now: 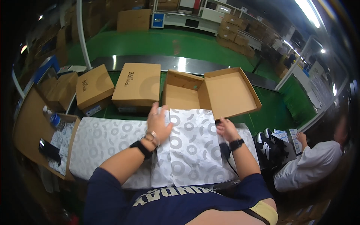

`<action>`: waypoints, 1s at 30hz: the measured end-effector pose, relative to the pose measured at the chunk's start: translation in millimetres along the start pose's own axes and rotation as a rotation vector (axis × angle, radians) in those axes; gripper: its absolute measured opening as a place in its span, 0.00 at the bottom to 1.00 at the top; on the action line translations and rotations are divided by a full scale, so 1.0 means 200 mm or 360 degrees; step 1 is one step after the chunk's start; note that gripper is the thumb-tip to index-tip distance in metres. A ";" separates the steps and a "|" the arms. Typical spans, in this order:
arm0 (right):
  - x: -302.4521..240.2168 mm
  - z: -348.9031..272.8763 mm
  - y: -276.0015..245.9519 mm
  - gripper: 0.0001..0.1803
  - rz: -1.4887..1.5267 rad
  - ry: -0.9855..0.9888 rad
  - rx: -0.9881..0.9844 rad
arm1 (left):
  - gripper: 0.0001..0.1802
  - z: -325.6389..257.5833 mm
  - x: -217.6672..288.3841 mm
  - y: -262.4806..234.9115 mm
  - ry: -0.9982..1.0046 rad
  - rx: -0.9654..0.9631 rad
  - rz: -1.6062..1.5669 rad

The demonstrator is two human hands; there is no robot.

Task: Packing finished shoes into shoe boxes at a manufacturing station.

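Observation:
A folded sheet of white wrapping paper (pixel 195 150) with grey rings and dashes lies in front of me, over more paper of the same print. My left hand (pixel 159 125) rests on its left upper part, fingers spread, a dark band and a bracelet at the wrist. At the right edge of the folded sheet is my right hand (pixel 227 130), its fingers loosely bent and apart, with a dark watch on that wrist. Just beyond the paper stands an open brown shoebox (pixel 182 90), lid (pixel 230 88) tipped back to the right. What lies under the folded sheet is hidden.
Two closed shoeboxes (pixel 137 84) stand at the far left. Left of me a carton (pixel 73 150) holds crumpled paper, a water bottle (pixel 56 120) and a black phone-like thing (pixel 49 150). Black-and-white shoes (pixel 269 148) sit at right, beside a co-worker's white sleeve (pixel 311 165).

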State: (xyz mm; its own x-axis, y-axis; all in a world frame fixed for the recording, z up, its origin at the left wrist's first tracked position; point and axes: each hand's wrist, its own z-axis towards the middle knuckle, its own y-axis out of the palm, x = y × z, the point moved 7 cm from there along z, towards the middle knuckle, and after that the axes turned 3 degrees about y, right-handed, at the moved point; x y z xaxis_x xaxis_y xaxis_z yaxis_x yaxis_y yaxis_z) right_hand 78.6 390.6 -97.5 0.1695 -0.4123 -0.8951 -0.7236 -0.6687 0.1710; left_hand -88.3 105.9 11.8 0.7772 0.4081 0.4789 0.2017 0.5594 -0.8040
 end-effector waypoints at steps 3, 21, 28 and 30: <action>0.09 -0.46 0.23 0.41 -0.0757 0.0080 -0.0652 | 0.51 -0.34 -0.23 0.02 -0.0472 -0.0167 -0.0811; -0.49 -0.39 0.74 0.38 -0.0192 -0.0655 -0.0653 | 0.29 0.40 -0.12 -0.12 -0.0702 -0.0567 -0.2669; -0.20 0.24 0.79 0.31 -0.2235 -0.0566 0.0357 | 0.27 0.60 -0.51 0.46 -0.1009 -0.0362 -0.2080; -0.07 0.27 0.77 0.30 -0.2112 -0.0655 -0.0101 | 0.28 0.52 -0.52 0.49 -0.0945 -0.0225 -0.1470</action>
State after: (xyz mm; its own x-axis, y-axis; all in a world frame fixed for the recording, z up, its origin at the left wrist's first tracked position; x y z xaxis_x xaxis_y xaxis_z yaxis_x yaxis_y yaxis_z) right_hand -72.0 327.9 -80.5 0.4833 0.7481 -0.4548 -0.1455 -0.4436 -0.8843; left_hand -211.1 192.4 -80.4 -0.1092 0.1787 0.9778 0.6521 0.7553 -0.0652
